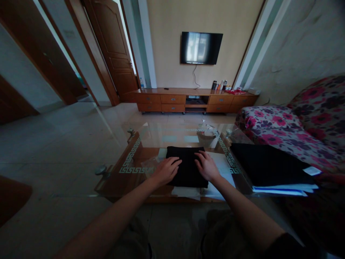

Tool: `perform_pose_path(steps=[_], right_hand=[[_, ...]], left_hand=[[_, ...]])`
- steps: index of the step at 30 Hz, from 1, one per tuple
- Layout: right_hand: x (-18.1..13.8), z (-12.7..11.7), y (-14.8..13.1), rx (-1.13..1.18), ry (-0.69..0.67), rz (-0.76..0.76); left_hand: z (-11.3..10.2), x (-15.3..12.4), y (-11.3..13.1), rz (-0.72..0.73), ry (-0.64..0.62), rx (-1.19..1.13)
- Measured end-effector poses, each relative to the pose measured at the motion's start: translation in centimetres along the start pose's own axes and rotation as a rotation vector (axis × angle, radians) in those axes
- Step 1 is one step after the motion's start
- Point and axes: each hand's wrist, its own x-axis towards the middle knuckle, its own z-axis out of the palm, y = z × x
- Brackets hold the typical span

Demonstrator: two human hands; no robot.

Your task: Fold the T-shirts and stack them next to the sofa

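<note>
A folded black cloth (186, 158) lies flat on a glass-topped coffee table (129, 158) in front of me. My left hand (166, 170) rests palm down on the cloth's left edge, fingers spread. My right hand (206, 166) lies palm down on its right side, fingers apart. Neither hand grips anything. White paper (188, 192) shows under the cloth's near edge.
A pile of black fabric with white and blue sheets beneath it (265, 165) sits at the table's right end. A floral sofa (291, 126) stands to the right. A small bowl (206, 136) is at the table's far side. A wooden TV cabinet (194, 100) lines the far wall.
</note>
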Motion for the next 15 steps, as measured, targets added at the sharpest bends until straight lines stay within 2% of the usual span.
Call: perform_pose_path(steps=[2, 5, 7, 11, 15], right_hand=[[0.1, 1.3, -1.4, -0.056, -0.079, -0.010], [-0.5, 3.0, -2.3, -0.120, -0.228, 0.010], [-1.0, 3.5, -2.4, -0.142, -0.282, 0.013], [-1.2, 3.4, -2.6, -0.165, -0.294, 0.021], [-2.1, 3.0, -3.0, -0.173, -0.296, 0.022]], left_hand=[[1.4, 1.0, 0.7, -0.057, 0.002, -0.004], [3.1, 1.1, 0.4, -0.143, -0.117, 0.000], [3.7, 0.6, -0.2, -0.179, -0.199, -0.009], [3.8, 0.2, -0.7, -0.188, -0.257, -0.026], [2.8, -0.5, 0.4, -0.205, -0.269, -0.020]])
